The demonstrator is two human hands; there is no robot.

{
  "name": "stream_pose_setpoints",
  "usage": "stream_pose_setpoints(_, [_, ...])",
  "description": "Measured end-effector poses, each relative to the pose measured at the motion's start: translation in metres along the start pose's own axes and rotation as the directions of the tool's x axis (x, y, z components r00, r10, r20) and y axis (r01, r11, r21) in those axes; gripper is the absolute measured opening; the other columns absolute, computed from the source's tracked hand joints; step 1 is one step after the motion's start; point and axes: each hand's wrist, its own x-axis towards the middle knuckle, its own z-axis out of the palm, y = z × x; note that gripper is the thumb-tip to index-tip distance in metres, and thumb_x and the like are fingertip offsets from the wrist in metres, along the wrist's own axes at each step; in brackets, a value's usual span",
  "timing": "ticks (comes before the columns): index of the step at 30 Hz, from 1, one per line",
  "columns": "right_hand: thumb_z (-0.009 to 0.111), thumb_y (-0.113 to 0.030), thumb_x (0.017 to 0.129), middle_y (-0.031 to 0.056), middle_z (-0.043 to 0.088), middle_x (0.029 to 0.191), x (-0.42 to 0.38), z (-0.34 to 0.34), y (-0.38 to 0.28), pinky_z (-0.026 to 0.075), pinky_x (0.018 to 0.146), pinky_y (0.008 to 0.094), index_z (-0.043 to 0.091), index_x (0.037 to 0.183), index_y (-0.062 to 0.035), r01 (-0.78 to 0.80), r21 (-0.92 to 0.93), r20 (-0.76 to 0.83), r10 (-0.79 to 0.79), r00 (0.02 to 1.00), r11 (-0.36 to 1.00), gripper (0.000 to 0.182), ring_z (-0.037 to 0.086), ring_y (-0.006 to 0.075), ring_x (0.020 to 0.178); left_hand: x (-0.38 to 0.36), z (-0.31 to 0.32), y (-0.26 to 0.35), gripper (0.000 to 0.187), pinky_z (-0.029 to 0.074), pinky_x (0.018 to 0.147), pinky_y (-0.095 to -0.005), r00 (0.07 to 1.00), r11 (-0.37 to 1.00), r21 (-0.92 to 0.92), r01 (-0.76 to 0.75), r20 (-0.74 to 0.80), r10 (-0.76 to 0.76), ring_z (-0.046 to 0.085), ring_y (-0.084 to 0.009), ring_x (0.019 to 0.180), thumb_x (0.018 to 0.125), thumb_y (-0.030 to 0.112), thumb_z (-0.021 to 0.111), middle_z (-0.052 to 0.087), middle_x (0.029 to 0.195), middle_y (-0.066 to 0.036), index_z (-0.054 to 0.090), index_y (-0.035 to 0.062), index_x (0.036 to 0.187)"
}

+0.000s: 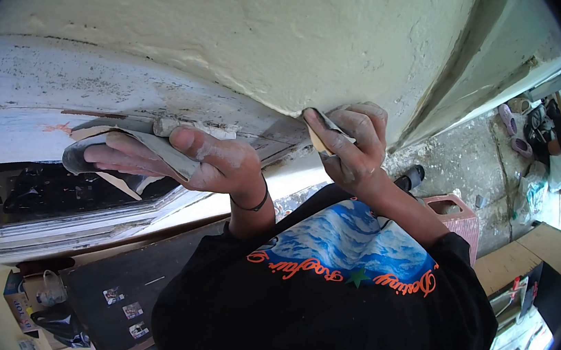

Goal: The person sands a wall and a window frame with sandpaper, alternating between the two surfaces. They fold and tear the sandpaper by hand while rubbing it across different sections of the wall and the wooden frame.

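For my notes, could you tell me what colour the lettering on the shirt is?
Orange lettering on the black shirt, seen in the head view.

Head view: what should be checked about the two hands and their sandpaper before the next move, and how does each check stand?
1. Right hand grips the sandpaper piece: ok, pinched between fingers and thumb.
2. Sandpaper piece meets the plastered wall: ok, pressed at its lower edge.
3. Left hand holds the folded sandpaper sheet: ok, thumb on top, fingers beneath.
4. Hands apart: ok, a gap shows between them.
5. Grit left on either paper: cannot tell, working faces hidden.
6. Trim under the left hand sound: not ok, paint worn and chipped.
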Motion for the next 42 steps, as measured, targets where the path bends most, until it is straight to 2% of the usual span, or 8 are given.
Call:
stream_pose_setpoints(11, [0.067,-0.018,0.05,-0.0035,0.049,0.076,0.037,0.003,-0.007,0.033,0.067,0.0299,0.07,0.098,-0.0185,0.052,-0.001,-0.131,-0.052,0.99,0.999,0.048,0.046,0.015,0.073,-0.007,0.0,-0.002,0.064,0.02,0.107,-0.0365,0.991,0.98,-0.161,0.12,-0.031,-0.127,0.02,-0.0293,0.133,0.096,0.037,0.036,0.013,0.145,-0.025,0.021,-0.0109,0.135])
stream_pose_setpoints(14, [0.065,-0.024,0.055,-0.005,0.048,0.076,0.049,0.008,-0.008,0.031,0.069,0.03,0.07,0.098,-0.0215,0.147,-0.069,-0.182,-0.157,0.971,0.987,0.044,0.046,0.0137,0.072,-0.014,-0.005,-0.015,0.066,0.016,0.108,-0.0393,0.949,0.91,-0.271,0.314,0.044,-0.314,0.017,-0.0306,0.134,0.095,0.04,0.036,0.012,0.145,-0.025,0.022,-0.0106,0.135])
stream_pose_setpoints(20, [0.069,-0.025,0.055,-0.004,0.048,0.074,0.041,-0.001,-0.003,0.034,0.068,0.0308,0.07,0.097,-0.0181,0.192,-0.089,-0.036,-0.196,0.98,0.977,0.043,0.047,0.0149,0.07,0.005,-0.006,-0.008,0.06,0.005,0.107,-0.0495,0.997,0.995,0.07,-0.071,-0.018,0.073,0.004,-0.0379,0.135,0.096,0.037,0.031,0.007,0.145,-0.027,0.02,-0.0048,0.138])
stream_pose_setpoints(23, [0.068,-0.026,0.057,-0.0052,0.048,0.071,0.06,0.0,-0.004,0.034,0.068,0.0302,0.07,0.096,-0.0183,0.284,-0.112,-0.109,-0.295,0.949,0.952,0.039,0.047,0.0136,0.069,0.013,-0.007,-0.014,0.059,0.002,0.107,-0.053,0.98,0.963,0.187,-0.196,-0.007,0.201,0.0,-0.0403,0.135,0.096,0.036,0.029,0.005,0.145,-0.028,0.019,-0.0028,0.139])
stream_pose_setpoints(25, [0.069,-0.027,0.058,-0.0056,0.048,0.07,0.068,-0.003,-0.01,0.034,0.068,0.0301,0.071,0.094,-0.0188,0.272,-0.104,-0.085,-0.281,0.956,0.957,0.037,0.047,0.0136,0.068,0.024,-0.012,-0.032,0.057,0.003,0.106,-0.0558,0.851,0.824,0.216,-0.524,0.079,0.52,0.001,-0.0417,0.135,0.096,0.035,0.028,0.005,0.144,-0.028,0.019,-0.0009,0.139])
stream_pose_setpoints(31, [0.069,-0.025,0.058,-0.0062,0.047,0.066,0.044,0.0,-0.008,0.033,0.066,0.03,0.071,0.093,-0.0183,0.177,-0.185,-0.067,-0.192,0.979,0.967,0.036,0.047,0.0138,0.067,0.014,-0.012,-0.018,0.056,0.005,0.106,-0.0575,0.947,0.919,0.229,-0.322,0.058,0.317,0.002,-0.0434,0.134,0.096,0.033,0.027,0.004,0.144,-0.029,0.019,-0.001,0.139])
stream_pose_setpoints(36, [0.064,-0.025,0.053,-0.0081,0.04,0.063,0.063,0.01,-0.01,0.031,0.067,0.0289,0.07,0.094,-0.021,0.223,-0.147,-0.224,-0.252,0.942,0.964,0.041,0.04,0.0107,0.063,0.015,-0.012,-0.019,0.056,0.004,0.106,-0.0576,0.941,0.92,0.199,-0.339,0.048,0.336,0.002,-0.0439,0.134,0.096,0.033,0.027,0.004,0.144,-0.029,0.02,-0.0016,0.139])
stream_pose_setpoints(42, [0.061,-0.026,0.052,-0.0089,0.041,0.063,0.057,0.007,-0.011,0.031,0.067,0.0284,0.07,0.092,-0.0201,0.21,-0.169,-0.153,-0.236,0.96,0.963,0.042,0.041,0.0114,0.065,0.013,-0.014,-0.018,0.056,0.004,0.106,-0.0572,0.947,0.916,0.24,-0.32,0.065,0.314,0.002,-0.0435,0.134,0.096,0.034,0.027,0.004,0.144,-0.029,0.021,-0.0022,0.139])
